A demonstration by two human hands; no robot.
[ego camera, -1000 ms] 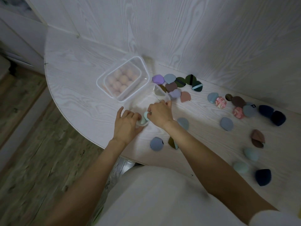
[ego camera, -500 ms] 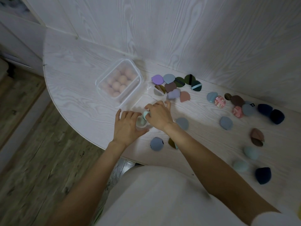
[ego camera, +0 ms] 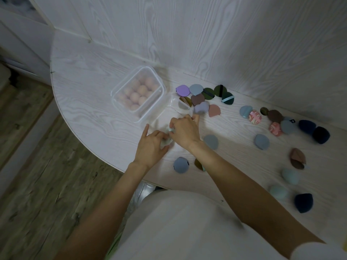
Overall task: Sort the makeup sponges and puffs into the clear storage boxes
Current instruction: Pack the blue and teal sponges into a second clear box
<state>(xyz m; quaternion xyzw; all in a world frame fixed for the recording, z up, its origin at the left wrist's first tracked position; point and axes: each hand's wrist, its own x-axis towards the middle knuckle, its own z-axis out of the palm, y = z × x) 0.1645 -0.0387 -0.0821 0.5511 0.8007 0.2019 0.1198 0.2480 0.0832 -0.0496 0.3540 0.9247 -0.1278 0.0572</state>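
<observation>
2 clear boxes: closed one (ego camera: 139, 93) w/ approx 10 pink sponges (ego camera: 138, 92) inside, 2nd open one (ego camera: 170, 107) partly behind the hands. 2 hands: left (ego camera: 151, 147), right (ego camera: 185, 130), w/ 1 pale mint sponge (ego camera: 167, 140) between them. Loose on table (ego camera: 90, 94): 3 navy sponges, e.g. (ego camera: 303, 202); 2 more mint sponges (ego camera: 290, 175) (ego camera: 279, 192); 2 pink-marbled puffs (ego camera: 255, 117) (ego camera: 275, 129); roughly 17 flat puffs in blue, purple, brown, green; exact nr unclear where they overlap.

Sponges (ego camera: 138, 95) in box (ego camera: 120, 85), puffs (ego camera: 261, 141) rightward
</observation>
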